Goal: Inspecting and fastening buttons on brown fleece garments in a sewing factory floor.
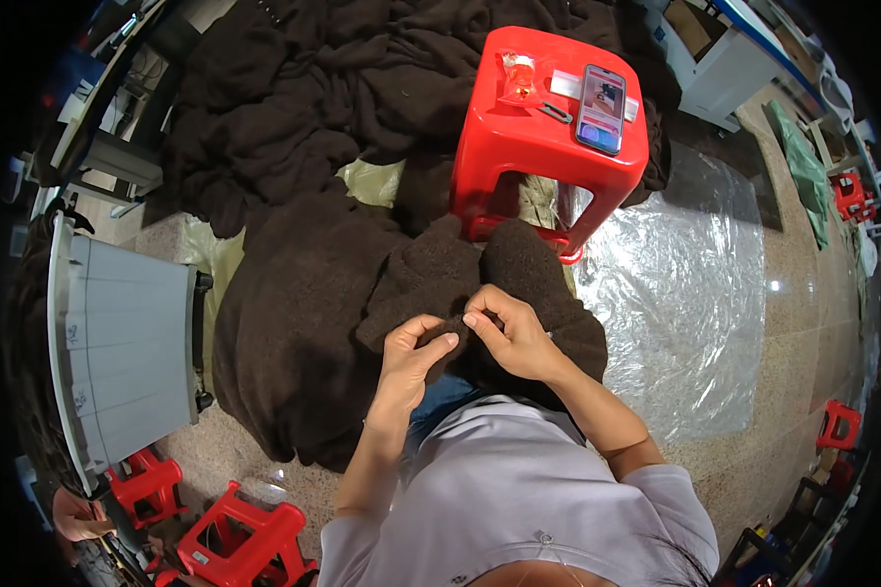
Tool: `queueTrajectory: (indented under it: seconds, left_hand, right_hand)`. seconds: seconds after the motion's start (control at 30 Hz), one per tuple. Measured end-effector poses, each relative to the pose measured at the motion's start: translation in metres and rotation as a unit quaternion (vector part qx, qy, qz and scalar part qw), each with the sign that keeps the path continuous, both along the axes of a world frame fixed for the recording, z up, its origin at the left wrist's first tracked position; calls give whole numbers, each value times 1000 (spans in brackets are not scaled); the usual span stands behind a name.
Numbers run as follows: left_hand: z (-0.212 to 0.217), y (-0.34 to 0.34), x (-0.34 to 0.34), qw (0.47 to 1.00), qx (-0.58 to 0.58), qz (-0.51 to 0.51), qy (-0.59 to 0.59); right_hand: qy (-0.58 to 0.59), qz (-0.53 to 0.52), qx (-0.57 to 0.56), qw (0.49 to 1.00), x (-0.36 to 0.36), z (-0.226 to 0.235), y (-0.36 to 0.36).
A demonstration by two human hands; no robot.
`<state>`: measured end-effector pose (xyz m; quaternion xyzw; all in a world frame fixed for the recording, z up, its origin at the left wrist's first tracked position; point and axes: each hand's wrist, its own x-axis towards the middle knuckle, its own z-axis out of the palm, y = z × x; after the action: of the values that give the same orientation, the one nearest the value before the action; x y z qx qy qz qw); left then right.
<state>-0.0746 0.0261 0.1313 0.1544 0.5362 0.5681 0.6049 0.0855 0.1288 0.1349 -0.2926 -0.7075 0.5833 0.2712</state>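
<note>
Dark brown fleecy fabric (308, 293) lies over my lap and spreads to the floor on the left. My left hand (416, 354) pinches a fold of it between thumb and fingers. Close beside it, my right hand (509, 333) also has thumb and fingertips closed at the same fold. Whether a small tool or thread sits between the right fingertips cannot be made out. Straight ahead stands a red plastic stool (529, 137). On its top are a smartphone (600, 108) with a lit screen, small thread snips (556, 112) and a small red-and-clear packet (520, 80).
A large heap of the same brown fabric (264, 88) covers the floor ahead. To the left is a grey wheeled bin (132, 328). Clear plastic sheeting (685, 293) lies to the right. Low red stools (240, 533) stand behind left, near another person's hand (83, 523).
</note>
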Motion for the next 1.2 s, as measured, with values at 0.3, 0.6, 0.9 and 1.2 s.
queueTrajectory:
  seconds: [0.3,0.6,0.9,1.2]
  left_hand:
    - [-19,14,28,974,85,205,40]
    - [4,-11,-38,995,29,37,-90]
    - [19,9,-1,998,22,39,-32]
    - [19,11,29,994,100,10,34]
  right_hand:
    - [-45,18,151,987,3,5,-22]
    - [-188,-8,85,978,97,-14,21]
    - [-68,-172,139,973,98,26,0]
    - [33,-77,363,928,28,24,-18]
